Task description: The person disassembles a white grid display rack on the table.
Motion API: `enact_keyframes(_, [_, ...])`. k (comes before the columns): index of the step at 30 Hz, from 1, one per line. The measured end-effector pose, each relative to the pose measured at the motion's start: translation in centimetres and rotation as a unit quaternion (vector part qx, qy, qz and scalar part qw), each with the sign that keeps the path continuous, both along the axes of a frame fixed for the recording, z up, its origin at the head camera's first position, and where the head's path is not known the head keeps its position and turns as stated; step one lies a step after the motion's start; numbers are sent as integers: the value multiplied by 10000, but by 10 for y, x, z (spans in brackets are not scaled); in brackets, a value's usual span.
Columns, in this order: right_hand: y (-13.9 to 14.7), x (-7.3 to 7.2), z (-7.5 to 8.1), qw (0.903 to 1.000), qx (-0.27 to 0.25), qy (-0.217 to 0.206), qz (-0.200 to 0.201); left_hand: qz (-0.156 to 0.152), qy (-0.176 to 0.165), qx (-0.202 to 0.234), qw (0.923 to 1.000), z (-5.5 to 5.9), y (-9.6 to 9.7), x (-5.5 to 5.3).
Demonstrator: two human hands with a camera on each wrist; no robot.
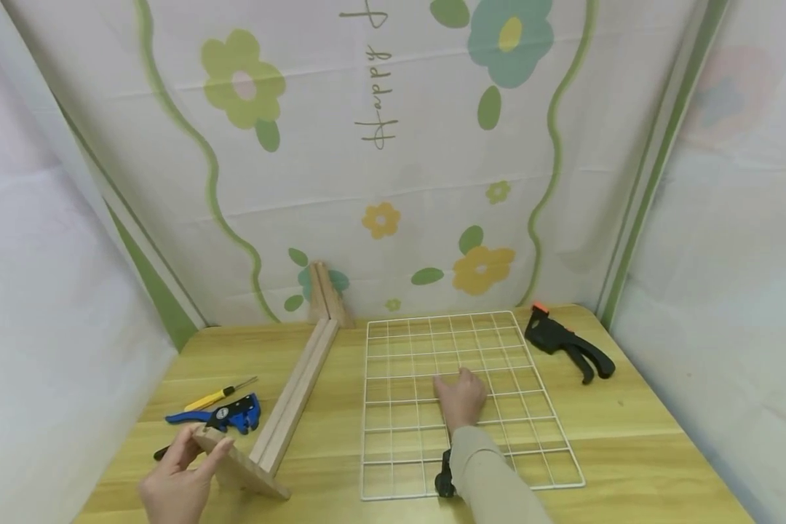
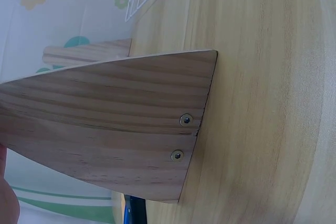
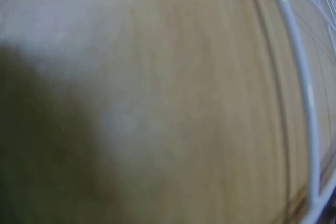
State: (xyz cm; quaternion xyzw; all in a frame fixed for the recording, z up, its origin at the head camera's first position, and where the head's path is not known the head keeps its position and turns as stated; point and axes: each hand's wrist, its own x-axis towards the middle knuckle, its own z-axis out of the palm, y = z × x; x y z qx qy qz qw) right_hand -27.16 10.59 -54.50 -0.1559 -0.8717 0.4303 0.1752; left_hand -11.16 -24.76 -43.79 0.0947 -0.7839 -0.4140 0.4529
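My left hand [image 1: 177, 480] pinches the upper end of a tapered wooden end board [image 1: 244, 466] between thumb and fingers. In the left wrist view this board [image 2: 110, 119] stands tilted, its lower edge at the table, with two screw heads near that edge. A long double wooden bar [image 1: 298, 397] runs from it to a matching far end board [image 1: 327, 298], upright by the backdrop. My right hand [image 1: 461, 400], fingers curled, grips the middle of a white wire grid panel [image 1: 364, 407] lying over the table. The right wrist view shows a close grid wire [image 3: 303, 66] but no fingers.
Left of the bar lie a yellow-handled screwdriver [image 1: 211, 398] and blue-and-black wire strippers [image 1: 223, 416]. A black trigger-handled tool [image 1: 566, 342] with an orange tip lies at the back right. Fabric walls with a flowered backdrop [image 1: 380, 167] enclose the wooden table [image 1: 629, 437].
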Motion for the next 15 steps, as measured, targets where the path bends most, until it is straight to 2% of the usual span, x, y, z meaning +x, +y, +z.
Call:
enact_keyframes(11, [-1,-3,-2,9983,572,90,114,98,-4,39,9999,-2,1,-1])
enact_keyframes(15, [-1,-3,-1,9963,841,155,56,-27,150,-124,9998,0,1,0])
